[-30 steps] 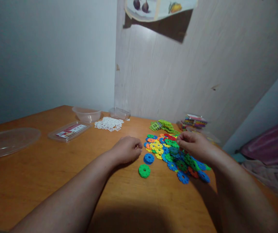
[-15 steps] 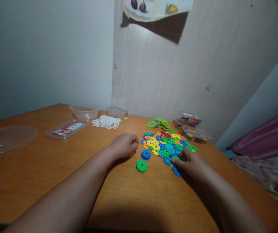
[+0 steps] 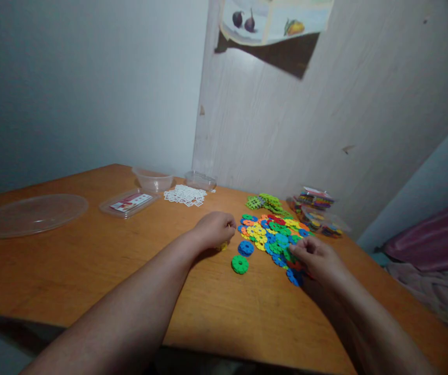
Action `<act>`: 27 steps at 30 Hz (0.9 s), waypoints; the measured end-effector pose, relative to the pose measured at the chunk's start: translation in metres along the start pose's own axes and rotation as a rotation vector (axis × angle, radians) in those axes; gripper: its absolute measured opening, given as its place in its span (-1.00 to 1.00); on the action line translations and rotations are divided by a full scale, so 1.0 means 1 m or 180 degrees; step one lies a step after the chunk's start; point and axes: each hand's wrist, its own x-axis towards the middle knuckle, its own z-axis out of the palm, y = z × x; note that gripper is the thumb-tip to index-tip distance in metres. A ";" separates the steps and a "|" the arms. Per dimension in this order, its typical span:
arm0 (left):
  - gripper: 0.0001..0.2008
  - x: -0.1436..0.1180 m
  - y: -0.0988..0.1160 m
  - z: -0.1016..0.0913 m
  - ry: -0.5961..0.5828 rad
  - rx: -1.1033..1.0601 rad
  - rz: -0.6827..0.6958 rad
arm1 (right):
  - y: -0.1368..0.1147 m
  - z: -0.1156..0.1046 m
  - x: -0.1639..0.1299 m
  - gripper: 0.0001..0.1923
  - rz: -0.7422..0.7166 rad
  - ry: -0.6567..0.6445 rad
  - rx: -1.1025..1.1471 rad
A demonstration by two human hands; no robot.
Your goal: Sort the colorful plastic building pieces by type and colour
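A pile of flat toothed plastic discs (image 3: pixel 273 233) in blue, green, yellow, orange and red lies on the wooden table (image 3: pixel 91 260). My right hand (image 3: pixel 320 262) is at the pile's near edge, fingertips pinched on a green disc (image 3: pixel 291 254). My left hand (image 3: pixel 214 229) rests curled on the table left of the pile, and a yellow piece (image 3: pixel 223 246) shows under its fingers. A single blue disc (image 3: pixel 246 248) and a single green disc (image 3: pixel 240 264) lie apart between my hands.
At the back stand a clear bowl (image 3: pixel 153 179), a small clear tub (image 3: pixel 200 180), white square pieces (image 3: pixel 185 195), green pieces (image 3: pixel 265 201) and tubs of mixed pieces (image 3: pixel 318 208). A clear tray (image 3: pixel 130 202) and a round lid (image 3: pixel 28 214) lie left. Bedding is at the right.
My right hand came down from above the pile's far side to its near edge and pinched a disc. My left hand stayed put. The view shifted slightly.
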 end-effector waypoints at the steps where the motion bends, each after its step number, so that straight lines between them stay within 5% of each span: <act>1: -0.77 0.000 0.001 0.000 -0.0008 -0.0042 0.0025 | -0.008 0.005 -0.005 -0.62 0.0112 -0.0164 0.0309; 6: -0.85 -0.004 0.007 0.000 -0.0219 -0.0519 -0.0059 | -0.037 0.045 -0.029 -0.67 0.0608 -0.0988 0.1913; 11: -0.87 -0.013 0.013 0.001 -0.0584 -0.0995 -0.0267 | -0.040 0.076 -0.037 -0.73 0.0796 -0.1110 0.2016; 20: -0.73 -0.029 0.028 -0.006 -0.1491 -0.0862 -0.0772 | -0.035 0.085 -0.039 -0.75 0.0653 -0.1133 0.1960; 27: -0.71 -0.031 0.027 -0.005 -0.1557 -0.1085 -0.0820 | -0.042 0.081 -0.048 -0.73 0.0593 -0.1074 0.1925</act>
